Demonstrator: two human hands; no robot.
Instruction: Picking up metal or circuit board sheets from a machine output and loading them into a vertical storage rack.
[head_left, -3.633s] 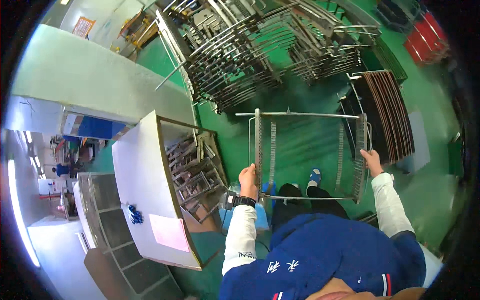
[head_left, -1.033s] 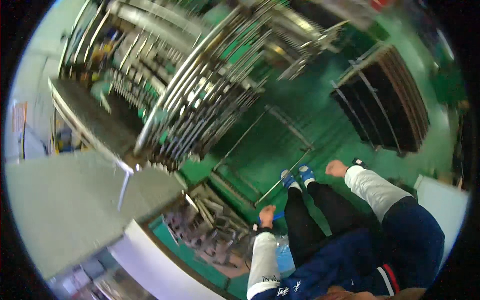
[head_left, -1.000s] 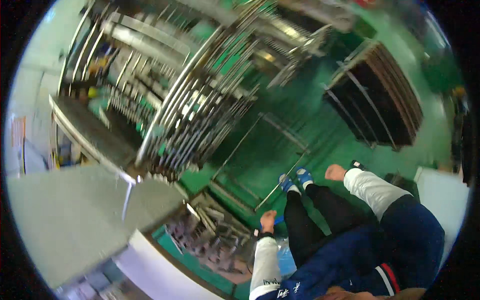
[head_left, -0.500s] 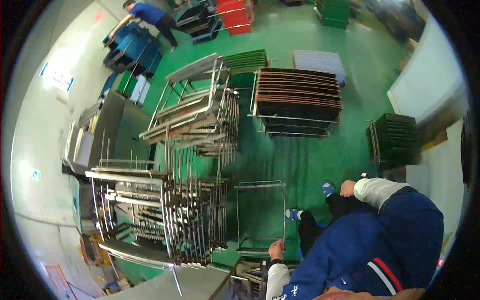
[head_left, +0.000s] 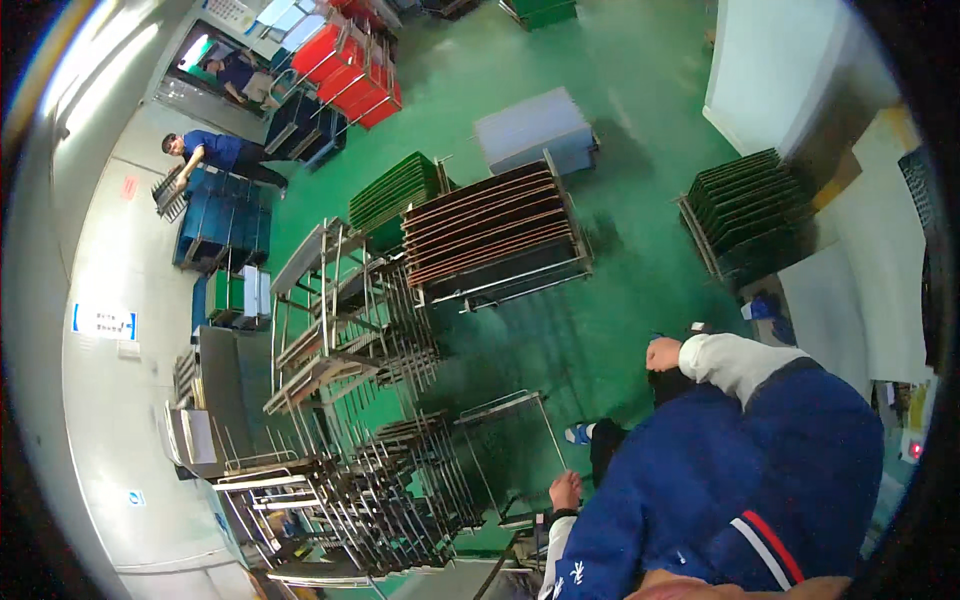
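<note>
My left hand (head_left: 566,490) is low in the view, its fingers curled at the near end of a thin metal frame's side bar (head_left: 552,430). The frame (head_left: 498,406) is an open rectangle standing upright on the floor, beside a dense cluster of metal racks. My right hand (head_left: 662,354) hangs in front of my body, closed like a fist, with nothing visible in it. It touches none of the racks. A small white-and-dark piece (head_left: 697,327) sits by my right wrist.
Bare metal racks (head_left: 350,500) crowd the left. Ahead stand a rack with dark, copper-edged panels (head_left: 490,225), green panels (head_left: 395,190) and a pale stack (head_left: 535,125). Another green rack (head_left: 745,215) is at the right. A person (head_left: 215,150) handles a blue rack (head_left: 225,215) far left.
The whole view has turned, so the racks ahead appear tilted and farther left. My left hand remains at the frame's bar. The far person now holds a dark slatted piece.
</note>
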